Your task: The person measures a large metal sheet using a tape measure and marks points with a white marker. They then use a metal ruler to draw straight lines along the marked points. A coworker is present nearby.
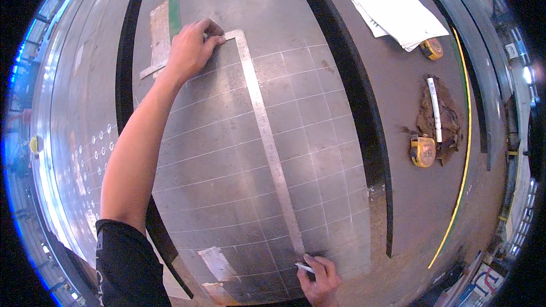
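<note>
A steel L-shaped square (267,139) lies on a grey metal plate (199,167) that is scribed with a grid of thin white lines. My left hand (192,51) grips the square's short leg near the corner, fingers curled and thumb against the metal. Toward me, the long leg runs down to my right hand (319,278). Its fingers are closed around a short white marking stick (306,268), held beside the leg's end; whether its tip touches the plate I cannot tell.
Black bars (341,51) border the plate on both sides. To the right are white papers (392,11), two yellow tape measures (422,152), a brown rag (449,119) with a white marker (435,108) on it, and a yellow strip (467,131). A green strip (174,11) lies far left.
</note>
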`<state>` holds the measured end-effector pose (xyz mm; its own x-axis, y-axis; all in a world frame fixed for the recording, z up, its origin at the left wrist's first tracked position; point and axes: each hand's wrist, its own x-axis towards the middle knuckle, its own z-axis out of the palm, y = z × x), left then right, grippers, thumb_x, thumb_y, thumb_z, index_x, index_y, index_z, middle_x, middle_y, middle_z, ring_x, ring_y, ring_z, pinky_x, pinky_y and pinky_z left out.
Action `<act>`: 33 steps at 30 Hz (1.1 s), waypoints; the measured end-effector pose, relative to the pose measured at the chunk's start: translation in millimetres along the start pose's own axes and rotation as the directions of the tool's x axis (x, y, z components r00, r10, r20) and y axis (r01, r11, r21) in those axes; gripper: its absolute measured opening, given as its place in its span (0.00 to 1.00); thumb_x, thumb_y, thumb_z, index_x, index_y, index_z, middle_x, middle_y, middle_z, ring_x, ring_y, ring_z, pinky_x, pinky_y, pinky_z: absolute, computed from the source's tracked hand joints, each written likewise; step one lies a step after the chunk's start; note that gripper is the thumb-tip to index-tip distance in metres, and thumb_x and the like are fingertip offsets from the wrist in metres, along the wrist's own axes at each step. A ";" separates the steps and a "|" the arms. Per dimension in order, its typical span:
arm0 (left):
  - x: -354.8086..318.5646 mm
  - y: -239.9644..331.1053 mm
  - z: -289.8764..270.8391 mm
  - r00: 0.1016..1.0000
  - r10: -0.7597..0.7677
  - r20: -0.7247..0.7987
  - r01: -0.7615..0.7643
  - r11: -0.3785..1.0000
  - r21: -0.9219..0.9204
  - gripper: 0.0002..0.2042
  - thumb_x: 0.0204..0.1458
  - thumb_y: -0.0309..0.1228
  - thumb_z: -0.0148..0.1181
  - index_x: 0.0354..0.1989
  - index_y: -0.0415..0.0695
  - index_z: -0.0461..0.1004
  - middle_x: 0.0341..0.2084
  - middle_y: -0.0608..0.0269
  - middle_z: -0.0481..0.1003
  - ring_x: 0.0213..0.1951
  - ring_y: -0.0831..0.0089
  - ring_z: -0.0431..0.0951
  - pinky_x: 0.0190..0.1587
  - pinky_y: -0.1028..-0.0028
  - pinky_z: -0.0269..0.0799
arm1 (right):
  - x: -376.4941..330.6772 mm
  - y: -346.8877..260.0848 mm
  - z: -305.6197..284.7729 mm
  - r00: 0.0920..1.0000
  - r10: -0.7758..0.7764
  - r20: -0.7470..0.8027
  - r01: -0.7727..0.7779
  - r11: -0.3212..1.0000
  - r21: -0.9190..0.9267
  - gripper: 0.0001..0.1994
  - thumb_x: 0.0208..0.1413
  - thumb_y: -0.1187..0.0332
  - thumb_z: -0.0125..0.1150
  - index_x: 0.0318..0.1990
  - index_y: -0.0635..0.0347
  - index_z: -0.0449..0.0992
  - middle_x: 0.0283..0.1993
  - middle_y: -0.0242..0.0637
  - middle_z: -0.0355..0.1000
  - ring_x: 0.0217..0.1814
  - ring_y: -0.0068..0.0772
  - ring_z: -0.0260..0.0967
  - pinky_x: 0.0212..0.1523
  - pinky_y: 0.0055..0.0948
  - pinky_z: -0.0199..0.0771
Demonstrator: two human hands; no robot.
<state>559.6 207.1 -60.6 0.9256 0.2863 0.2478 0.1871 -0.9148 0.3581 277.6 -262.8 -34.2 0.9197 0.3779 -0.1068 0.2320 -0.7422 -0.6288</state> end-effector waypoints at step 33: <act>3.1 50.6 -19.9 0.942 -0.117 0.315 -0.004 0.933 0.359 0.51 0.30 0.62 0.75 0.58 0.34 0.69 0.55 0.37 0.71 0.60 0.41 0.69 0.59 0.50 0.71 | -2.3 0.1 0.5 0.999 0.052 -0.004 -0.052 0.998 -0.027 0.17 0.44 0.70 0.75 0.44 0.54 0.83 0.40 0.39 0.76 0.38 0.41 0.78 0.34 0.34 0.80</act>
<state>565.4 167.3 -23.8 0.9535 0.2869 -0.0924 0.2890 -0.9573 0.0098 275.3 -263.5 -34.4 0.9319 0.3362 -0.1360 0.1919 -0.7754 -0.6016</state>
